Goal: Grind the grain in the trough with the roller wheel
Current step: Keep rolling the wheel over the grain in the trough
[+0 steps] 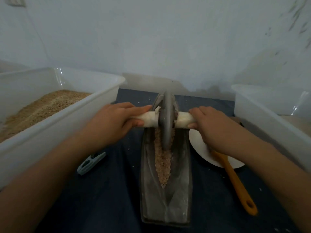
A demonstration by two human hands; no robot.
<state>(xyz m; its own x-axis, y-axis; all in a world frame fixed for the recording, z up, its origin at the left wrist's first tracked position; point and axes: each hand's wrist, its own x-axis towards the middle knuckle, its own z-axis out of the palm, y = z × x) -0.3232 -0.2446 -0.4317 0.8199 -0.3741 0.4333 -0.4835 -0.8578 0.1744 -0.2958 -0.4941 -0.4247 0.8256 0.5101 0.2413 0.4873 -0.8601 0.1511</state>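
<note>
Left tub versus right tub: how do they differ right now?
The left tub holds a heap of tan grain; no contents show in the right tub. The left tub shows nearly whole; the right tub is cut off by the frame edge. Both are translucent white plastic.

Grey roller wheel [165, 118], tan grain [164, 165], seemingly dark-blue cloth [109, 190], orange spatula [235, 180].

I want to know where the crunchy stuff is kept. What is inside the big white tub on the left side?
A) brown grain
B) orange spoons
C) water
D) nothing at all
A: the tub on the left holds a heap of brown grain, much like the grain in the trough under the roller wheel.
</note>
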